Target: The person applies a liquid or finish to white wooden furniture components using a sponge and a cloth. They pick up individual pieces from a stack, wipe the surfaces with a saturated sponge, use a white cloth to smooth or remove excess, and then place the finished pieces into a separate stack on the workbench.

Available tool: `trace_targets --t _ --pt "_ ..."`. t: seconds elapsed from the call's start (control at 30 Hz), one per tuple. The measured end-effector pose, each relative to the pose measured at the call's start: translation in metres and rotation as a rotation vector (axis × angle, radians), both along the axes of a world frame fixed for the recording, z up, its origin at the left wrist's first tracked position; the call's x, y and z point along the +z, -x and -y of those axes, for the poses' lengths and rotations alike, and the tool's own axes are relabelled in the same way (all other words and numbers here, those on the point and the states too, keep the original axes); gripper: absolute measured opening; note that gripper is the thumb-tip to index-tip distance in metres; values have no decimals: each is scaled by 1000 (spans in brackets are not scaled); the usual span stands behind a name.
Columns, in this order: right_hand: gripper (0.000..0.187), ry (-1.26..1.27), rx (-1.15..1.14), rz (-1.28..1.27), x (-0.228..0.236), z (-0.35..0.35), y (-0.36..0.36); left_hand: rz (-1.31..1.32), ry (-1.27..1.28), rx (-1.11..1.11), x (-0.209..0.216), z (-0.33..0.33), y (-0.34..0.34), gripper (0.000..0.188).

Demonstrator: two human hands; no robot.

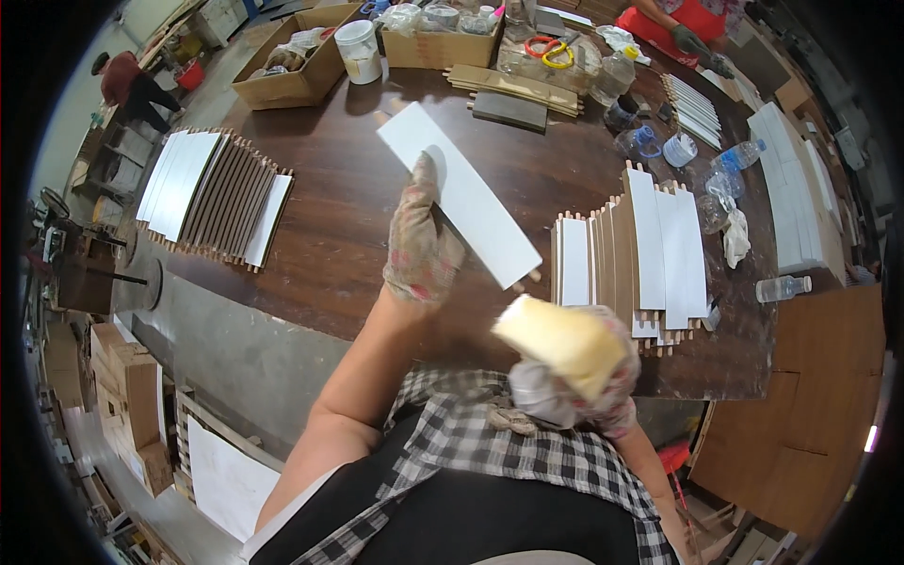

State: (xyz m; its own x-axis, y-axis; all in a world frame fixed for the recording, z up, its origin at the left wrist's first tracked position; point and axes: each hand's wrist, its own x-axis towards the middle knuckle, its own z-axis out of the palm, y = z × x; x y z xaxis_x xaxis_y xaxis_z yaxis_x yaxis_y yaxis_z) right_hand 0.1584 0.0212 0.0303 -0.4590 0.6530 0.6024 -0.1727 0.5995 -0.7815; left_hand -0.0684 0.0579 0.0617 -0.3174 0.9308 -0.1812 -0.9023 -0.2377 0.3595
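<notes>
My left hand (422, 243), in a patterned fabric glove, grips a white rectangular board (476, 202) with its thumb lying on the top face. Wooden dowel ends stick out at both short ends of this board, which slants above the table. Close to my body, my gloved right hand (619, 372) is closed on a pale yellow sponge (560, 339), somewhat smeared by motion. A whitish rounded shape (541, 395) shows under the sponge; I cannot tell whether it is glove or a separate object. Right of the sponge's far side lies a stack of similar doweled boards (617, 250).
Another row of doweled boards (212, 196) lies at the table's left. Cardboard boxes (438, 49), a white bucket (358, 52), scissors (549, 49) and brown strips (513, 87) line the far edge. Plastic bottles (739, 155) stand at right. Two other people are farther off.
</notes>
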Motion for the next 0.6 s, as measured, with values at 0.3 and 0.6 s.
trace_targets --t 0.3,0.6 --pt "70 -100 -610 594 -23 3 -76 71 -251 -234 -31 -3 15 68" --pt "71 231 -54 348 -37 3 -61 97 -282 -228 -19 -6 9 52"
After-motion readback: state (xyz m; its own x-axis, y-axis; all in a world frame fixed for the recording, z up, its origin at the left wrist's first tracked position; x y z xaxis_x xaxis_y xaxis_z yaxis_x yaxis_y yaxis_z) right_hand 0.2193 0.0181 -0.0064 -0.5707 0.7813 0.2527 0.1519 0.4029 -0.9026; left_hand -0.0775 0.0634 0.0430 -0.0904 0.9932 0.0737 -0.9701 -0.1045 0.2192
